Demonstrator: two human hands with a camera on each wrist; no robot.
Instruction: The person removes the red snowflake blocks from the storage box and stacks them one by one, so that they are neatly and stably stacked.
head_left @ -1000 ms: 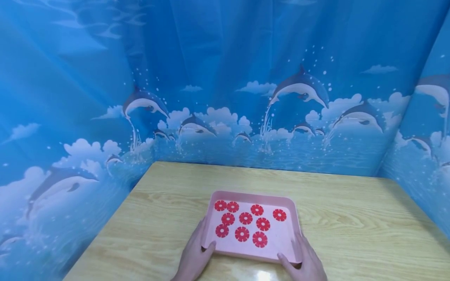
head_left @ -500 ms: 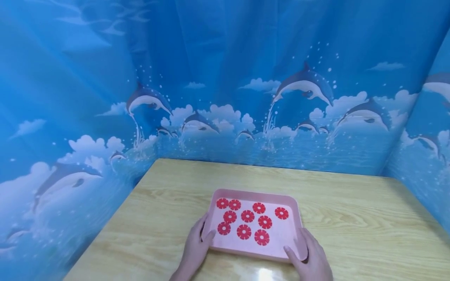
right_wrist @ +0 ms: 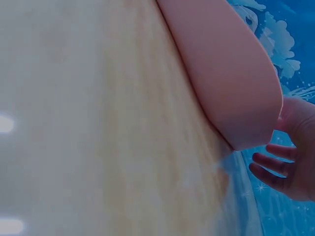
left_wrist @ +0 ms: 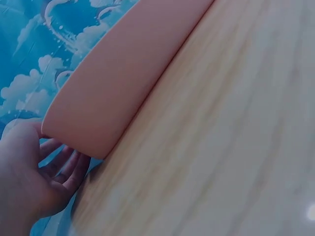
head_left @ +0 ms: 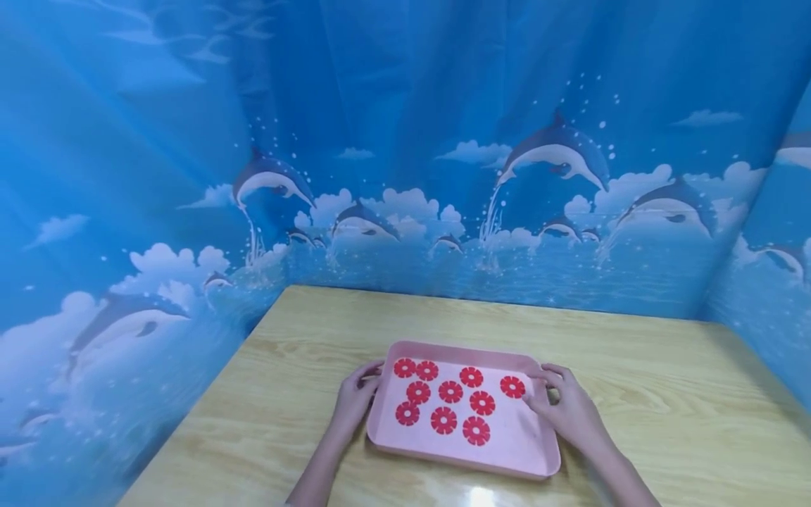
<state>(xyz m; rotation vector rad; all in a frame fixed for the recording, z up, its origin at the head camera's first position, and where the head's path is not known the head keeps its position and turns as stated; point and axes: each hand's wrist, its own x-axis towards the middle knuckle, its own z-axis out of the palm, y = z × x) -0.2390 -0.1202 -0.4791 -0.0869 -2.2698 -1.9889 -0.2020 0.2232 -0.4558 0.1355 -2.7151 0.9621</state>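
A shallow pink tray [head_left: 526,440] rests on the table, with several flat red notched discs [head_left: 450,391] spread over its floor. My left hand [head_left: 355,398] holds the tray's left wall near the far corner. In the left wrist view, that hand's fingers [left_wrist: 74,169] bend under the outer side of the pink wall while the thumb is mostly hidden at the rim. At the right wall, my right hand [head_left: 570,408] pinches the edge, thumb inside the tray near the rightmost disc. The right wrist view has its other fingers [right_wrist: 273,164] spread outside the wall.
The light wood-grain table [head_left: 304,338] extends around the tray on all sides. Behind it and to both sides hangs a blue curtain [head_left: 405,260] printed with dolphins and clouds. A bright light reflection [head_left: 480,496] shows on the near tabletop.
Both hands have slid from the tray's near corners along its sides toward the far end. The right thumb now sits further up inside. The tray and discs keep nearly the same position.
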